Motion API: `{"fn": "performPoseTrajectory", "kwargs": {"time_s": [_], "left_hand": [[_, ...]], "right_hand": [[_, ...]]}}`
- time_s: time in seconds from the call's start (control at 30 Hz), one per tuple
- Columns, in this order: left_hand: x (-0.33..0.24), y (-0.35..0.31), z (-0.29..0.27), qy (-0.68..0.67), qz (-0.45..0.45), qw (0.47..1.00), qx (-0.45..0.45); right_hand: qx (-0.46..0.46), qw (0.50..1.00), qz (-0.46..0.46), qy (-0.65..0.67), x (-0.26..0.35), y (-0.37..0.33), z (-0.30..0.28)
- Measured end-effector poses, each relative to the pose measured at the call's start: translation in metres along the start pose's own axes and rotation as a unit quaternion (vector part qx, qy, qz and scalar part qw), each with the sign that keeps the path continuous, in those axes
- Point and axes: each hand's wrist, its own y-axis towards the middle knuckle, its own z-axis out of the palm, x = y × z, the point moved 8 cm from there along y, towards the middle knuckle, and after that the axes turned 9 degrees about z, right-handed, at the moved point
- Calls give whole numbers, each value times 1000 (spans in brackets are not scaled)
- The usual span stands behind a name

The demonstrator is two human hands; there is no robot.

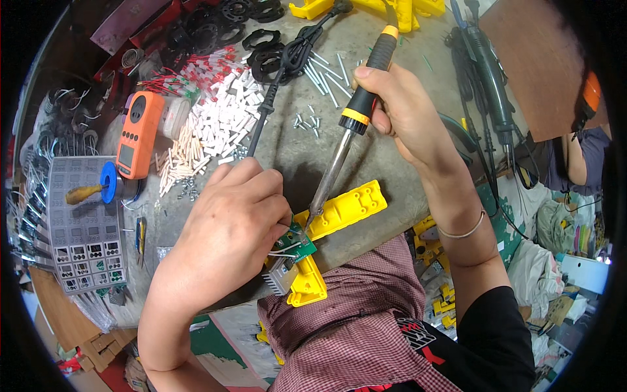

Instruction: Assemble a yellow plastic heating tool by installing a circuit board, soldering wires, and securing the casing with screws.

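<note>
My right hand (398, 104) grips a soldering iron (372, 85) with a black and yellow handle. The iron's metal shaft slants down, its tip at a small green circuit board (303, 248). My left hand (228, 222) is closed beside the board, its fingertips largely hidden. A black cord (266, 104) runs down behind this hand, and I cannot tell whether the fingers hold it. White wires (284, 247) and a finned metal heat sink (279, 277) lie by the board. Yellow plastic housing pieces (349, 208) (307, 287) lie around it near the table's front edge.
Left of centre are white tubes (228, 108), wooden-coloured sticks (183, 157) and an orange meter (138, 134). A blue spool (111, 183) stands near a component sheet (81, 222). Loose screws (326, 78) lie ahead. Another tool (490, 78) lies right; a co-worker's arm (575, 160) shows beyond.
</note>
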Motion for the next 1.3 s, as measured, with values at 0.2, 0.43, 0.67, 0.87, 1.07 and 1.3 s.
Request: {"fn": "performPoseTrajectory", "kwargs": {"time_s": [0.2, 0.43, 0.67, 0.87, 1.07, 1.3], "left_hand": [[-1, -1, 0, 9, 21, 1000, 5], [0, -7, 0, 37, 50, 998, -13], [5, -15, 5, 63, 54, 996, -10], [-3, -7, 10, 70, 78, 994, -6], [-4, -13, 2, 67, 80, 994, -20], [-3, -13, 4, 50, 78, 995, -31]], "right_hand": [[35, 999, 13, -2, 8, -4, -4], [-168, 956, -229, -68, 126, -39, -14], [104, 946, -295, -86, 114, 68, 161], [132, 891, -360, -244, 75, 130, 229], [142, 876, -241, -392, 66, 131, 205], [114, 766, -154, -613, 54, 107, 69]]}}
